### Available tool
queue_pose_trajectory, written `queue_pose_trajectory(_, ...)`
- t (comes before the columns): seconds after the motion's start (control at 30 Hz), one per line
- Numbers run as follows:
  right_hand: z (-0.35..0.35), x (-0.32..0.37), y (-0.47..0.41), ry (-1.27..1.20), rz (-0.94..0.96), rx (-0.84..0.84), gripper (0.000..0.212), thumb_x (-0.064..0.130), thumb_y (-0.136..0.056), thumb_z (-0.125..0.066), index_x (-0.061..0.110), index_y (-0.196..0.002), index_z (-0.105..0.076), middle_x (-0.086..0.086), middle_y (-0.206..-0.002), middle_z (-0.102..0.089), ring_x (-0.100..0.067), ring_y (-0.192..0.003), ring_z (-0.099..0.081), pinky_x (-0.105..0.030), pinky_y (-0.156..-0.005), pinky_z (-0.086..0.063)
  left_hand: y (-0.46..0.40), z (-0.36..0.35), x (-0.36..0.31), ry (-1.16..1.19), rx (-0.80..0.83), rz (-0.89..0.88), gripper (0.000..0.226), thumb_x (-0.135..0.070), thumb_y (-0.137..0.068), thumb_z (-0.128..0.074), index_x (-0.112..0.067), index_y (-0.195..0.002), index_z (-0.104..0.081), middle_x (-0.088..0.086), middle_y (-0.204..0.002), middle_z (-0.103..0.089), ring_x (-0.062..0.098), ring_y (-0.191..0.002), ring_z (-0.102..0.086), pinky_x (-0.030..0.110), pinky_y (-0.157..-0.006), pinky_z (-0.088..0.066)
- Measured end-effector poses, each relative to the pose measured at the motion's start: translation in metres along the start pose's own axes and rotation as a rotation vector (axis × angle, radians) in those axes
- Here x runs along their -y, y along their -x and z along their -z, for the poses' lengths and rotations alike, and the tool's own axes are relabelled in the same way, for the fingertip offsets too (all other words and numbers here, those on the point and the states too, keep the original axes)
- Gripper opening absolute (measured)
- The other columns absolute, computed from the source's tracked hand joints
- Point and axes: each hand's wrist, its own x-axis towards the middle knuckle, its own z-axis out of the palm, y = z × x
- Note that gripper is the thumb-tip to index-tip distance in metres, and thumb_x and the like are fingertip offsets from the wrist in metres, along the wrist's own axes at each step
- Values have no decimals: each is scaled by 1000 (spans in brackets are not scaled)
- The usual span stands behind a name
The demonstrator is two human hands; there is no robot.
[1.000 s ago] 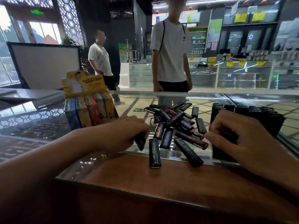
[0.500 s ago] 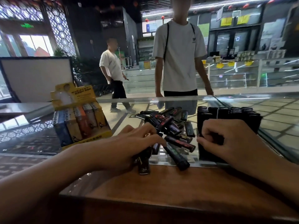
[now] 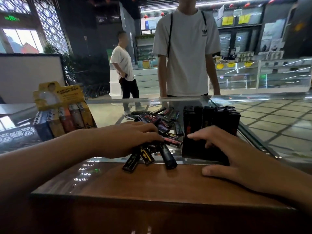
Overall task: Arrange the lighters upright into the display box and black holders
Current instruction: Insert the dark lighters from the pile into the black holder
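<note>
Lighters [image 3: 166, 155] lying flat, ends toward viewer, under left hand [image 3: 133, 137]

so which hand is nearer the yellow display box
Left. The left hand lies on the loose lighters just right of the yellow display box; the right hand is farther right, against the black holder.

left hand [image 3: 128, 141] on lighters [image 3: 157, 130], counter [image 3: 152, 183]

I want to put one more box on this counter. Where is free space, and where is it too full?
Free: the brown wooden strip along the near edge, below both hands, and the glass between the yellow display box and the loose lighters. Crowded: the middle, from that pile to the black holder.
</note>
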Motion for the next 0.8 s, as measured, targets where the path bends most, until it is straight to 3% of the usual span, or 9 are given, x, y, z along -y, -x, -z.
queue_pose_trajectory(0.13,2,3,-2,19,26,-36,79,53,-77,-74,70,-131,-19,40,-133,-22,15,-124,-31,-5,-89,-35,-6,10,-14,-33,71,-40,93,-13,-92,-64,-47,-153,-2,-13,-158,-10,13,-141,-23,34,-115,-33)
queue_pose_trajectory(0.33,2,2,4,-12,29,-143,97,48,-70,-82,72,-133,-12,38,-129,-28,8,-115,-41,-9,-84,-41,-10,18,-31,-155,134,-48,110,-11,-91,-65,-52,-146,21,-2,-159,-1,21,-142,-21,36,-115,-27)
queue_pose_trajectory(0.4,2,1,3,-4,42,-149,94,48,-70,-81,72,-131,-14,36,-128,-30,3,-114,-45,-15,-84,-43,-11,19,-35,-206,107,-79,108,-9,-91,-64,-50,-148,17,2,-159,-2,24,-140,-25,37,-114,-27)
queue_pose_trajectory(0.53,1,-2,4,14,73,-167,79,47,-72,-79,64,-124,-21,31,-129,-33,1,-115,-49,-21,-85,-47,-13,23,-40,-134,36,-110,92,-14,-88,-69,-46,-147,-6,-1,-154,-13,19,-132,-30,36,-109,-35)
queue_pose_trajectory(0.67,1,-5,6,33,88,-150,62,52,-77,-71,58,-118,-26,29,-127,-34,0,-116,-47,-18,-86,-44,-11,14,-44,-181,-34,-146,80,-22,-81,-75,-36,-140,-24,-3,-147,-31,16,-126,-34,33,-105,-37)
queue_pose_trajectory(0.8,0,-6,6,89,79,-146,45,70,-78,-50,59,-114,-26,32,-124,-32,6,-114,-43,-15,-84,-39,-5,7,-39,-162,-45,-63,71,-29,-78,-76,-34,-128,-25,-8,-132,-37,10,-114,-34,29,-96,-37)
